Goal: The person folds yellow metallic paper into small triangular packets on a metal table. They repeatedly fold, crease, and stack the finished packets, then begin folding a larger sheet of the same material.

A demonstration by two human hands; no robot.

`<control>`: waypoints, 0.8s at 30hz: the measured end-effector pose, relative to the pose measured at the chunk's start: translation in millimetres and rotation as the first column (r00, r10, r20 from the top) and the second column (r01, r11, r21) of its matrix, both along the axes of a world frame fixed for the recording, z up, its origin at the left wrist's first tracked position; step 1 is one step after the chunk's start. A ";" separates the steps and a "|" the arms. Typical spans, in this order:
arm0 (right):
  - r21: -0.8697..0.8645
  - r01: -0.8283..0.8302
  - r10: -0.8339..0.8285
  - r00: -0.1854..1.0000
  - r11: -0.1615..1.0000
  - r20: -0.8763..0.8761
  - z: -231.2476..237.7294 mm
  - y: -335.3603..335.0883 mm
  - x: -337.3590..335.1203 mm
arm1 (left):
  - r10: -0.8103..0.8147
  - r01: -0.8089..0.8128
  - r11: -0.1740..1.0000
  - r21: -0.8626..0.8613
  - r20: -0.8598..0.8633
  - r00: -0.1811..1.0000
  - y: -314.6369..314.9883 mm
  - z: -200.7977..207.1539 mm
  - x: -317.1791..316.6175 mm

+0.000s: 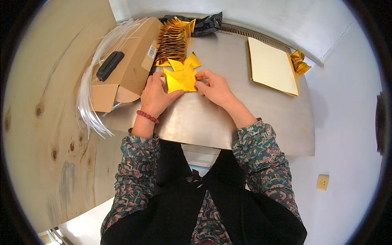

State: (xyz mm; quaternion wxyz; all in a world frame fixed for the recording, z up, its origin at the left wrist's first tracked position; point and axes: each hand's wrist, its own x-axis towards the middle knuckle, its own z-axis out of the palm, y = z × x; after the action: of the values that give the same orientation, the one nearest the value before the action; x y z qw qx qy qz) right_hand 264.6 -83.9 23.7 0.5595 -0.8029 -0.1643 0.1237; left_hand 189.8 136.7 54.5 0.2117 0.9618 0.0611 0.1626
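A metal counter (277,118) is filling the middle, its left edge disappearing behind a cardboard box (130,61). White plastic strands (87,90) are draping over the box, partly hiding its side. Toward the counter's far right corner, a stack of cream paper (271,65) is lying, mostly covering gold sheets whose rims are showing. Along the far edge, left of its middle, a row of folded gold pieces (173,41) is standing, partly overlapping some crumpled black plastic (209,24). Near the box, the left hand (156,96) is gripping the left side of a folded gold paper (179,81), thumb at its near edge; the right hand (216,87) is pinching its right side. The fingers are hiding both sides. A black object (110,66), hard to identify, is resting on the strands. A white label (151,52) on the box is showing a barcode, its print too small for reading.
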 end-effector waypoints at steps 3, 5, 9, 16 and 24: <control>-0.062 -0.027 0.028 0.999 0.998 0.022 -0.5 -1.2 2.7 | 0.031 -0.039 0.997 -0.069 -0.109 0.994 1.4 2.2 8.7; -0.030 -0.049 0.050 0.999 0.998 0.007 -1.6 -1.3 4.7 | 0.051 -0.067 0.994 -0.082 -0.182 0.982 2.8 2.8 12.5; -0.042 -0.108 0.108 0.994 0.993 0.007 -4.6 0.0 9.3 | 0.110 -0.111 0.994 -0.010 -0.083 0.990 4.1 -2.6 15.1; 0.027 -0.052 0.052 0.998 0.998 0.018 -6.1 3.5 7.0 | 0.049 -0.046 0.979 -0.200 0.008 0.999 18.3 -16.6 22.1; 0.080 -0.030 0.031 0.999 0.996 -0.016 -7.3 1.8 6.1 | 0.019 -0.010 0.835 -0.550 0.010 1.000 13.8 -6.4 17.6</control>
State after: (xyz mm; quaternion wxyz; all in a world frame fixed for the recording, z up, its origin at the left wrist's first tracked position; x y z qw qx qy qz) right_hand 270.7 -82.2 16.4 0.5905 -0.7762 -0.1765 0.1327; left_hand 207.4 150.5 48.1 0.4779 0.8590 0.1108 0.1468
